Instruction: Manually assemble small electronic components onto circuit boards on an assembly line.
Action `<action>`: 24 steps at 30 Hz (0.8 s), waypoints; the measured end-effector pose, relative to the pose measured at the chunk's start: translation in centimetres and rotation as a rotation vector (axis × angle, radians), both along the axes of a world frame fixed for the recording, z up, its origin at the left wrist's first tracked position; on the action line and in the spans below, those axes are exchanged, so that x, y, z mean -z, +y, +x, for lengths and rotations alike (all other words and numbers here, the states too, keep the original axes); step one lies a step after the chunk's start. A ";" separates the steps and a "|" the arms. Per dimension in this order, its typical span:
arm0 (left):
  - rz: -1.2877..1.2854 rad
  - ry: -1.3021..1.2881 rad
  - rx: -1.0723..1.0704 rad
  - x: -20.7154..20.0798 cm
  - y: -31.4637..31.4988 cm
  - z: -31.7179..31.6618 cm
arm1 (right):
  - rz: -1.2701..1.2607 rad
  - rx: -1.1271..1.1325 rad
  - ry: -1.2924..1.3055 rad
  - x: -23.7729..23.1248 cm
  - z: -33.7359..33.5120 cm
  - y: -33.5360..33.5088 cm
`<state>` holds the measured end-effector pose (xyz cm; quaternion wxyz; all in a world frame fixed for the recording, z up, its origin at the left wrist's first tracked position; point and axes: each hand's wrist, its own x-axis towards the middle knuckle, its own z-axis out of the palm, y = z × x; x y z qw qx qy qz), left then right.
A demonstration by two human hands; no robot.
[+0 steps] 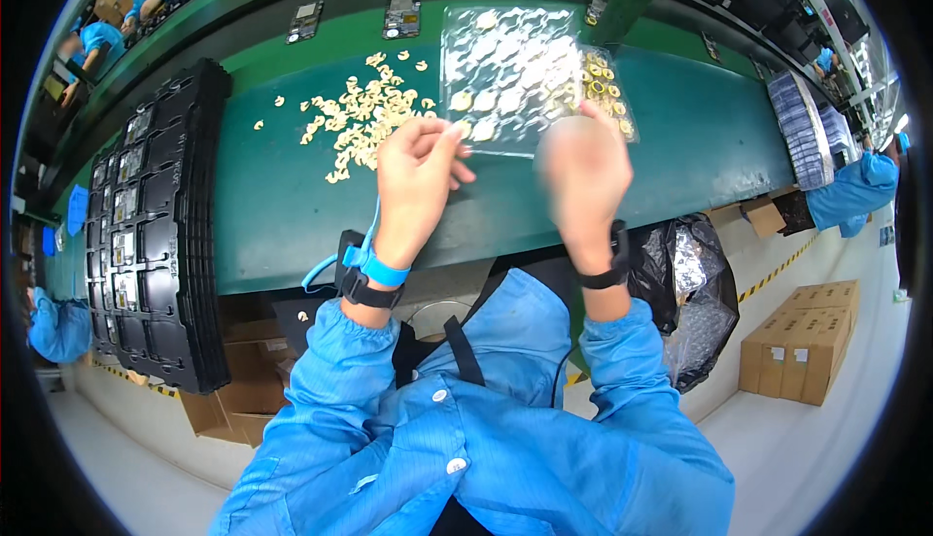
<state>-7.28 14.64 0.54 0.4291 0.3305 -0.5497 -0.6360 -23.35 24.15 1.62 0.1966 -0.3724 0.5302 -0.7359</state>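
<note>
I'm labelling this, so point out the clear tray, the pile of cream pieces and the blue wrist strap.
Clear tray (520, 55): head view, bare middle.
Pile of cream pieces (362, 116): head view, its middle.
Blue wrist strap (385, 271): head view, outer band.

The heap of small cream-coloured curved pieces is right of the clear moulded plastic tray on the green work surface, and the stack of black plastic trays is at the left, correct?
Not quite: in the head view, the heap of small cream-coloured curved pieces is left of the clear moulded plastic tray, not right of it.
</note>
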 end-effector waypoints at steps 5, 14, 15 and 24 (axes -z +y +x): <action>-0.107 -0.472 -0.076 2.6 0.0 2.5 | 0.262 -0.022 -0.012 3.1 2.7 0.7; -0.180 -0.361 -0.168 2.6 0.8 2.4 | 0.104 0.005 -0.016 4.0 2.6 -0.6; -0.176 -0.361 -0.167 2.9 1.0 2.4 | 0.108 0.006 -0.016 4.6 2.5 -0.4; -0.018 -0.304 -0.083 3.0 0.5 2.6 | 0.202 -0.087 0.028 5.9 1.1 -0.2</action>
